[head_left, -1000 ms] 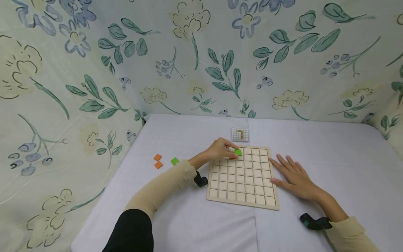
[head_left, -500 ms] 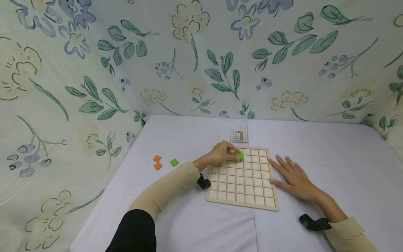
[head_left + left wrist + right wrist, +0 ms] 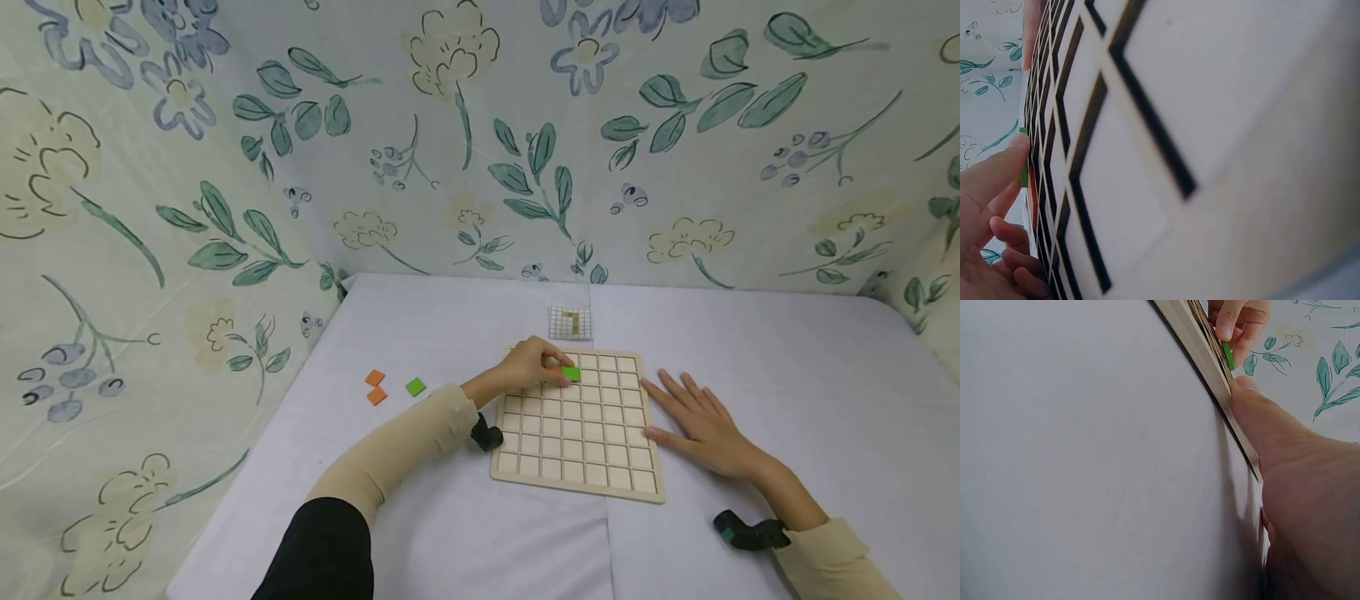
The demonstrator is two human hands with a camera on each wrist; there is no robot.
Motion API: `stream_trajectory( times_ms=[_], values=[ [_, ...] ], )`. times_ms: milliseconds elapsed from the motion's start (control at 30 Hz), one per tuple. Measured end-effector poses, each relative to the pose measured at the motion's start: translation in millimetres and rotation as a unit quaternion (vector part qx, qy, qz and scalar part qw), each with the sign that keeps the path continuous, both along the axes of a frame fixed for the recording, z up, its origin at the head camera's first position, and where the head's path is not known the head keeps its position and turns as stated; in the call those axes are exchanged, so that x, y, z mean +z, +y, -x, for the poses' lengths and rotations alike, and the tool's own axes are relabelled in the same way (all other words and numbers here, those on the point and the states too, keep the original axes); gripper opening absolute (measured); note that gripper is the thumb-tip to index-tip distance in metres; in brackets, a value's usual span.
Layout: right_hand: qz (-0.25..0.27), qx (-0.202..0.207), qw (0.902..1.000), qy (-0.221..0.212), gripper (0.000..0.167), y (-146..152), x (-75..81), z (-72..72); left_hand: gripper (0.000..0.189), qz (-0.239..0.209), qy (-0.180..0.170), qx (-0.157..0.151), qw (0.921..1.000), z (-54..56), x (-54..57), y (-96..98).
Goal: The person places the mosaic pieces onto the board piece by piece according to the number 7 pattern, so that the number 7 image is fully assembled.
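Bright green, the held tile (image 3: pixel 571 373) is pinched between the thumb and fingers of the left hand (image 3: pixel 530 363), over the far part of the gridded wooden board (image 3: pixel 577 487). From the left wrist we see it nearly edge-on, and we cannot tell whether it is fully down in a compartment. Just beside it, toward the left, we make out an orange tile (image 3: pixel 1033 197) on the board, partly hidden by the hand in the head view.

The right hand (image 3: pixel 701 427) is well apart from the left, its fingers spread on the white-covered tabletop (image 3: pixel 465 533). We find its fingertips and thumb at the board's right edge, grasping nothing.

To the left of the board we see two loose orange tiles (image 3: pixel 377 395) lying close together, with a loose green tile (image 3: pixel 416 387) near them. Beyond the board's far edge lies a small card (image 3: pixel 570 322) printed with a grid and some orange and green squares. Behind everything we have a pale cloth (image 3: pixel 450 192) patterned with flowers, leaves and berries.
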State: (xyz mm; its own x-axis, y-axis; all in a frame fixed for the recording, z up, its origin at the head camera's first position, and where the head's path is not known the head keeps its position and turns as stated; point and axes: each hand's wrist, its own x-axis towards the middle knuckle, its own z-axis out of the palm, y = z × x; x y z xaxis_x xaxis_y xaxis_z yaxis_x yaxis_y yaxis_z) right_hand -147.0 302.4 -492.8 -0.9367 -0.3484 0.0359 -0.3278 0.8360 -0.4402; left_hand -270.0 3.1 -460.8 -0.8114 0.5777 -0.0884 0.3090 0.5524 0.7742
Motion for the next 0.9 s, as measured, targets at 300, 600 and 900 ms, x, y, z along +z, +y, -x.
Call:
stream_trajectory(
  times_ms=[300, 600, 900],
  values=[
    [-0.001, 0.000, 1.0000, -0.002, 0.079, -0.1, 0.7, -0.2, 0.030, -0.002, 0.010, 0.000, 1.0000, 0.7, -2.5, 0.1],
    [0.001, 0.002, 1.0000, -0.006, 0.079, -1.2, 3.3, -0.8, 0.031, 0.015, 0.015, 0.012, 0.9997, 0.2, -2.3, 1.7],
    [0.000, 0.000, 1.0000, -0.005, 0.079, -0.6, 0.8, 0.4, 0.031, 0.011, 0.007, 0.012, 0.9998, 0.6, -1.0, 1.3]
  ],
)
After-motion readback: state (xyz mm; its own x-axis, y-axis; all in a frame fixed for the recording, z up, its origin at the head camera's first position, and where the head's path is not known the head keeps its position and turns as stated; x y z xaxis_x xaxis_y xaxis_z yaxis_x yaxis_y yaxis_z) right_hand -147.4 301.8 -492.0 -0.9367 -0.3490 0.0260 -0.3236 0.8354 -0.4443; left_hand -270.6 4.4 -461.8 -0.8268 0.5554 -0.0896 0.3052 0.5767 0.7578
